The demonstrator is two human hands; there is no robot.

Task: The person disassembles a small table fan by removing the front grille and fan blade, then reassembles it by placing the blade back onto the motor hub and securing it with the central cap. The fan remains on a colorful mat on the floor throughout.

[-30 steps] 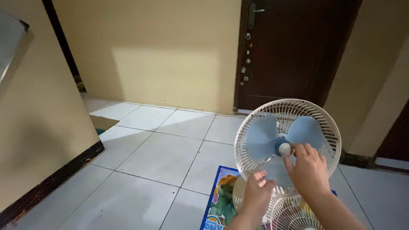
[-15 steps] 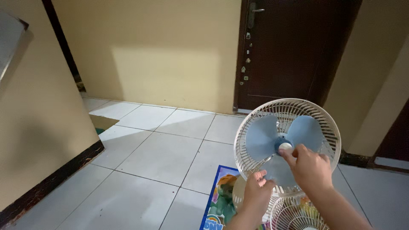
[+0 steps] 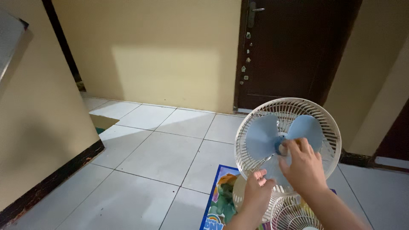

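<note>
The right hand [image 3: 303, 167] has its fingers curled narrowly over the hub [image 3: 281, 148] at the centre of the pale blue fan blade [image 3: 260, 137], the fingertips pinching at or around the small cap there; the cap itself is hidden under them. The left hand [image 3: 257, 192], lower and nearer the person, closes its fingers on the bottom rim of the white rear grille [image 3: 328, 127], steadying it.

The blade looks like thin moulded plastic: light, slightly flexible at the lobe tips, probably smooth and a little slippery. It seems best gripped close to the hub rather than by a lobe, which could bend or crack. The grille, made of fine ribs, appears light yet springy, so the thicker outer ring is the sound place to grip.

Three rounded lobes spread out from the fingers, upright inside the circular grille. Just below the right wrist lies a second white grille [image 3: 296, 215] on a colourful cartoon mat [image 3: 221, 200]. Beyond are pale floor tiles [image 3: 157, 153], a yellow wall and a dark brown door [image 3: 289, 51].
</note>
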